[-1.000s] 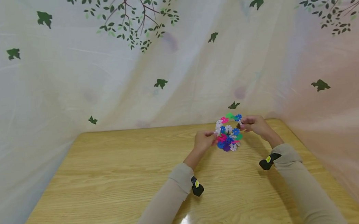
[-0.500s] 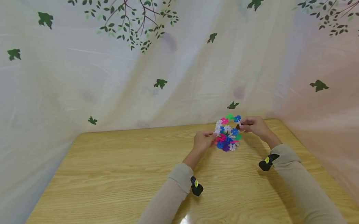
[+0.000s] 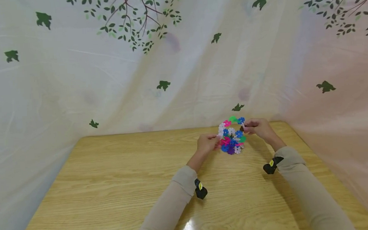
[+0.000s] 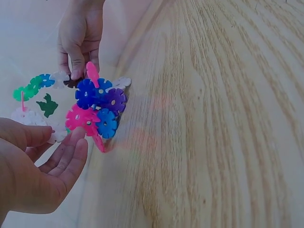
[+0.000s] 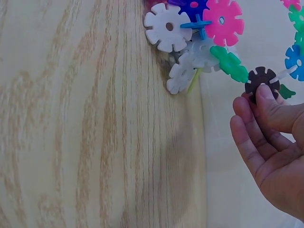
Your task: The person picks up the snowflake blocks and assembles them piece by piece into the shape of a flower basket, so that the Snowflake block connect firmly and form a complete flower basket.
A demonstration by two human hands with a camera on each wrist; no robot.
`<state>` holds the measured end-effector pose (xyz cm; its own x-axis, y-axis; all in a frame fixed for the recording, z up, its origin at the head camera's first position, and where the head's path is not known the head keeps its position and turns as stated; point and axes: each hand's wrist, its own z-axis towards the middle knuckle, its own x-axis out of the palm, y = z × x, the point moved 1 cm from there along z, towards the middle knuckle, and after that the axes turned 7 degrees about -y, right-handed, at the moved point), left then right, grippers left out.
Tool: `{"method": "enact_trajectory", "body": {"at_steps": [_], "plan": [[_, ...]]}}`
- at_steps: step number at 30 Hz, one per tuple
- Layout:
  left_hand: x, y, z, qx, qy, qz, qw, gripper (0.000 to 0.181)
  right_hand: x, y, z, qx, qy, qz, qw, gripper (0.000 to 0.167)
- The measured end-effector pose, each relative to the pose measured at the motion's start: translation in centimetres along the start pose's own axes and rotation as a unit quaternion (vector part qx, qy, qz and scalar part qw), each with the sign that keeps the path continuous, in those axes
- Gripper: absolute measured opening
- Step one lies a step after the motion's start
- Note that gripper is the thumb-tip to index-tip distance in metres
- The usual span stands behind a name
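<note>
A cluster of interlocking plastic snowflake discs in blue, pink, purple, white and green is held between both hands near the table's far edge. An arched chain of discs rises above it, with a green disc at its top. From the left, my left hand pinches a white disc at the side of the cluster. On the opposite side, my right hand pinches a dark brown disc between thumb and fingers. This brown disc joins a white disc of the chain and sits by a green one below.
Under the hands lies a wood-grain table. Pale curtains printed with leaves and branches hang behind it and along the right side. Black wrist cameras are strapped over beige sleeves.
Both hands keep their hold on the discs. The whole view, curtain and table included, has shifted a little, so things appear slightly further left.
</note>
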<state>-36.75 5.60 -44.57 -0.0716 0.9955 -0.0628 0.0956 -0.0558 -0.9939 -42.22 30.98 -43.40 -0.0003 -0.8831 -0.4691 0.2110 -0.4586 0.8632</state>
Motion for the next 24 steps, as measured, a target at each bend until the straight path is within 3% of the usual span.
{"method": "enact_trajectory", "body": {"at_steps": [7, 12, 24], "plan": [[-0.26, 0.11, 0.19, 0.000, 0.008, -0.017, 0.9998, 0.023, 0.04, 0.10, 0.09, -0.004, 0.010, -0.019, 0.9998, 0.027], [-0.33, 0.25, 0.07, -0.016, 0.028, -0.035, 0.9988, 0.025, -0.02, 0.03, 0.23, -0.005, 0.018, -0.033, 0.9993, 0.025], [-0.32, 0.39, -0.03, -0.046, 0.071, -0.078, 0.9934, 0.030, 0.38, -0.04, 0.14, 0.034, 0.016, 0.029, 0.9989, 0.027]]}}
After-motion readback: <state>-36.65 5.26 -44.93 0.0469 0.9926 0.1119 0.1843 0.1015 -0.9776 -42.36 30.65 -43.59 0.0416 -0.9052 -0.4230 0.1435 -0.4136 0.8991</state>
